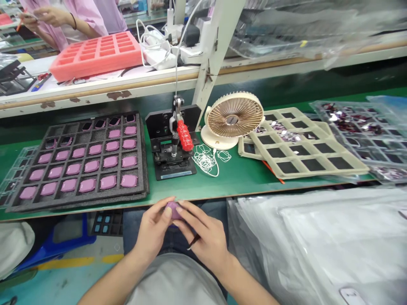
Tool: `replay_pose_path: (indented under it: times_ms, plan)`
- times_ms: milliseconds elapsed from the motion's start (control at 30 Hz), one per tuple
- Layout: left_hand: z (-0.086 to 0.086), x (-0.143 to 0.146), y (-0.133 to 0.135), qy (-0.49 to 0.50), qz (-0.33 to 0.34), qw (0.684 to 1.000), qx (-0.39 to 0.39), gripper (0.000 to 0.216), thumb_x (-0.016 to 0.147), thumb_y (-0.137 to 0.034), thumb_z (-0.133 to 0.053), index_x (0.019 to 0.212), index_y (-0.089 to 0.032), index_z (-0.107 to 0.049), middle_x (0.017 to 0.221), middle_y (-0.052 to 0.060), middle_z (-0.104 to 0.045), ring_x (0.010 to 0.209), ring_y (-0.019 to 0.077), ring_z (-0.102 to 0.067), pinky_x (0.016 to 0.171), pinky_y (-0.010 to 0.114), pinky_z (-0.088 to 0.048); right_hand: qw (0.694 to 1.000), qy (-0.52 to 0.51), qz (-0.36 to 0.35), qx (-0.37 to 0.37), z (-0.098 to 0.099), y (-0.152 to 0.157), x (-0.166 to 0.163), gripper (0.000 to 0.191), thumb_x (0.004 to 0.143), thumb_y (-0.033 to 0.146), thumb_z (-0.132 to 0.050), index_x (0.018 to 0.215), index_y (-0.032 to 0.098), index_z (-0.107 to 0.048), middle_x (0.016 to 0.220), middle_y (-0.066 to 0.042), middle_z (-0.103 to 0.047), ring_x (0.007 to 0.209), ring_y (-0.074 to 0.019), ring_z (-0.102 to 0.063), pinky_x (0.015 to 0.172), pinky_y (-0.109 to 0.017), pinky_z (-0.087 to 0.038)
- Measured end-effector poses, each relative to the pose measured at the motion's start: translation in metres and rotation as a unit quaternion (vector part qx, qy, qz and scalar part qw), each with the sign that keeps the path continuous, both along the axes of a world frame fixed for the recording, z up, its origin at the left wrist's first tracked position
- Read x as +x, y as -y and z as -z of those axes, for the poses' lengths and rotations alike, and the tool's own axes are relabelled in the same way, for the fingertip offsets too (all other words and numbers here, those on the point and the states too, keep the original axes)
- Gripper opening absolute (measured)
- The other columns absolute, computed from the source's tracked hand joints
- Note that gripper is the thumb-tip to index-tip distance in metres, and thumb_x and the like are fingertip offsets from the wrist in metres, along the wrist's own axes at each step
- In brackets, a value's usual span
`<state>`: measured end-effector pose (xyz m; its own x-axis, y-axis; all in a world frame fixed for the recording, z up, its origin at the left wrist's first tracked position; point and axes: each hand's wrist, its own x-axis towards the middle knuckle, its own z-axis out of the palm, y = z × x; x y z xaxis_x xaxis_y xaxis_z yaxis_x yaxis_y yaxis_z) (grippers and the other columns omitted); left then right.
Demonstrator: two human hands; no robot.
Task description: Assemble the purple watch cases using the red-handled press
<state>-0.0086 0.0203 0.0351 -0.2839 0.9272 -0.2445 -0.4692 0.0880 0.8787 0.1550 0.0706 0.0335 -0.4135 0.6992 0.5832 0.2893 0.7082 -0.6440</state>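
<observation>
Both hands meet at the table's front edge around a small purple watch case [173, 210]. My left hand [151, 231] pinches its left side with thumb and fingers. On the other side, the fingers of my right hand [207, 241] are closed on the same case. A thin dark strip [193, 242] shows at my right fingers; what it is I cannot tell. Ahead to the left, a black foam tray [144, 169] carries rows of similar purple cases and several dark-screened ones. A toggle-clamp press [174, 140] with a red-wrapped handle stands beyond the hands.
A fan [233, 116] stands right of the press, with white cord loops [205, 160] before it. Stacked beige trays [313, 148] and clear trays of small parts [359, 123] lie farther right. Plastic sheeting [318, 237] covers the right front. Above is a shelf with a pink foam tray [95, 55]; a co-worker's hands [52, 17] show behind.
</observation>
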Motion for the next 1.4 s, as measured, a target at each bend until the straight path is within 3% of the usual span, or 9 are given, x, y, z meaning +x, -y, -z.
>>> replay_pose_path:
  times_ms: [200, 433, 600, 767, 867, 1133, 1233, 1333, 1400]
  plan:
    - [0.006, -0.004, -0.003, 0.025, 0.010, 0.999, 0.023, 0.025, 0.081, -0.031, -0.092, 0.105, -0.025, -0.087, 0.102, 0.008, -0.085, 0.093, 0.0197, -0.078, 0.090, 0.029, -0.060, 0.985, 0.064, -0.059, -0.150, -0.009, -0.006, 0.007, 0.011, 0.105, 0.031, -0.064, 0.109, 0.022, -0.066, 0.087, -0.003, -0.068, 0.073, -0.0150, -0.065, 0.062, -0.026, -0.045]
    - [0.005, -0.010, -0.004, -0.028, 0.078, 0.994, 0.065, 0.018, 0.081, -0.020, -0.090, 0.098, -0.026, -0.088, 0.097, 0.007, -0.083, 0.094, 0.0198, -0.076, 0.086, 0.029, -0.061, 0.985, 0.033, -0.118, -0.125, -0.008, -0.010, 0.015, 0.007, 0.105, 0.026, -0.062, 0.108, 0.020, -0.065, 0.082, -0.001, -0.064, 0.069, -0.0131, -0.057, 0.062, -0.027, -0.034]
    - [0.002, -0.002, -0.003, -0.073, 0.044, 0.995, 0.052, 0.020, 0.084, -0.021, -0.088, 0.102, -0.028, -0.087, 0.101, 0.006, -0.083, 0.095, 0.0195, -0.077, 0.088, 0.028, -0.062, 0.962, -0.007, -0.131, -0.241, -0.010, -0.012, 0.016, 0.022, 0.106, 0.034, -0.060, 0.090, 0.019, -0.060, 0.076, 0.001, -0.056, 0.066, -0.0115, -0.048, 0.061, -0.026, -0.031]
    - [-0.002, -0.004, -0.009, -0.195, 0.089, 0.971, 0.104, 0.055, 0.082, -0.024, -0.091, 0.133, -0.037, -0.075, 0.121, 0.006, -0.079, 0.107, 0.0235, -0.077, 0.093, 0.034, -0.064, 0.787, -0.106, -0.194, -0.576, -0.017, -0.025, 0.018, 0.050, 0.101, 0.062, -0.058, 0.076, 0.020, -0.050, 0.060, 0.007, -0.040, 0.052, -0.0076, -0.027, 0.049, -0.024, -0.018]
    - [-0.009, -0.012, -0.016, -0.382, 0.094, 0.895, 0.211, 0.053, 0.084, -0.017, -0.087, 0.133, -0.033, -0.075, 0.125, 0.008, -0.076, 0.114, 0.0247, -0.074, 0.099, 0.036, -0.062, 0.666, -0.163, -0.216, -0.695, -0.018, -0.029, 0.018, 0.053, 0.093, 0.067, -0.067, 0.077, 0.019, -0.052, 0.053, 0.010, -0.035, 0.045, -0.0049, -0.014, 0.044, -0.024, -0.007]
    - [-0.012, -0.017, -0.016, -0.535, 0.082, 0.769, 0.339, 0.047, 0.093, 0.002, -0.065, 0.132, -0.025, -0.070, 0.108, 0.008, -0.077, 0.097, 0.0199, -0.076, 0.086, 0.030, -0.063, 0.546, -0.210, -0.205, -0.785, -0.003, -0.023, 0.010, 0.051, 0.083, 0.061, -0.077, 0.069, 0.019, -0.053, 0.045, 0.012, -0.031, 0.038, -0.0036, -0.012, 0.041, -0.022, -0.007]
    - [-0.004, -0.017, -0.013, -0.577, 0.094, 0.756, 0.296, 0.043, 0.096, -0.001, -0.060, 0.132, -0.024, -0.070, 0.107, 0.009, -0.076, 0.096, 0.0211, -0.074, 0.084, 0.033, -0.063, 0.628, -0.142, -0.161, -0.748, 0.000, -0.026, 0.008, 0.060, 0.088, 0.073, -0.066, 0.064, 0.020, -0.050, 0.045, 0.011, -0.030, 0.039, -0.0050, -0.015, 0.040, -0.022, -0.010]
    - [0.002, -0.017, -0.023, -0.624, 0.099, 0.739, 0.233, 0.037, 0.100, -0.004, -0.053, 0.128, -0.022, -0.071, 0.106, 0.010, -0.075, 0.096, 0.0225, -0.073, 0.086, 0.036, -0.062, 0.856, -0.032, -0.027, -0.515, -0.015, -0.042, 0.007, 0.064, 0.098, 0.071, -0.056, 0.061, 0.019, -0.059, 0.050, 0.002, -0.048, 0.046, -0.0103, -0.042, 0.045, -0.023, -0.031]
    - [0.005, -0.018, -0.040, -0.625, 0.058, 0.747, 0.220, 0.031, 0.102, -0.008, -0.054, 0.122, -0.020, -0.073, 0.108, 0.011, -0.076, 0.101, 0.0234, -0.072, 0.091, 0.039, -0.062, 0.954, -0.040, 0.071, -0.288, -0.037, -0.062, 0.005, 0.052, 0.104, 0.058, -0.057, 0.073, 0.019, -0.072, 0.070, -0.005, -0.069, 0.066, -0.0167, -0.064, 0.060, -0.027, -0.050]
